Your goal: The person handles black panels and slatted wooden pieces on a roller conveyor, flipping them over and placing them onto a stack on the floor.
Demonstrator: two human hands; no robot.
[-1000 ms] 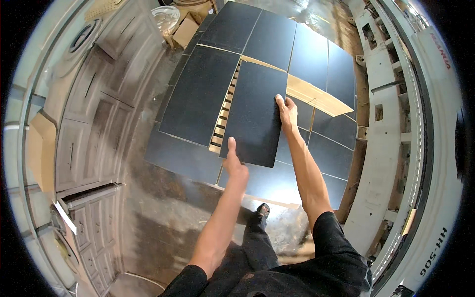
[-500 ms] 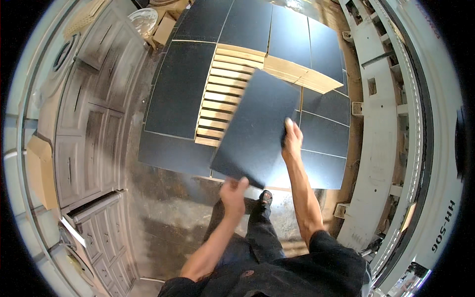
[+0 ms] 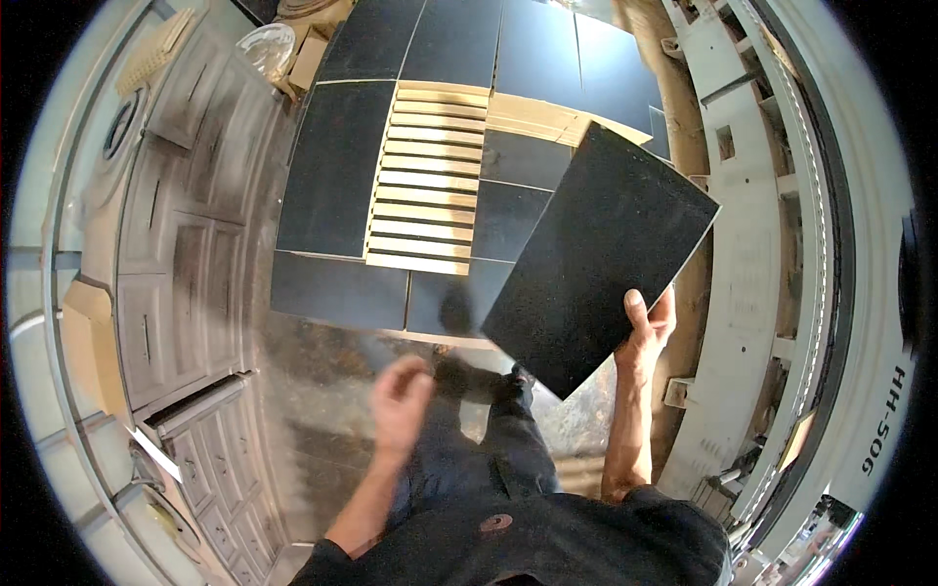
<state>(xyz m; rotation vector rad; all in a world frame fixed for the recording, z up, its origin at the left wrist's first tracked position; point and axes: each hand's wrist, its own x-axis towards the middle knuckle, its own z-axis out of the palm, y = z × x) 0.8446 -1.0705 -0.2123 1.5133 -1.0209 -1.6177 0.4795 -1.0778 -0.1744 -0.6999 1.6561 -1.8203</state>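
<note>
Panel, black and rectangular (image 3: 601, 259), sits at a slant in the right hand (image 3: 645, 327), off toward the person's right; its nearest corner is over the floor (image 3: 332, 386), close to the shoe (image 3: 522, 379) in view. Right-hand grip is firm: thumb flat on the top face, fingers wrapped round the right-hand long edge. Left hand (image 3: 401, 396) is empty and well apart from the panel, over the floor in front of the stacks; motion blur there, so finger pose is hard to read, looks loosely bent. Beyond: pale wooden slats (image 3: 422, 213) in a row with dark gaps, other black boards (image 3: 337, 171) on their left and low ones to their right, partly behind the held piece. Tan board edges (image 3: 532, 117) show at the far right. Grey cabinet fronts (image 3: 186, 273) line the left side, white metal frame (image 3: 747, 283) the right. Cardboard box (image 3: 91, 342) by the cabinets.
</note>
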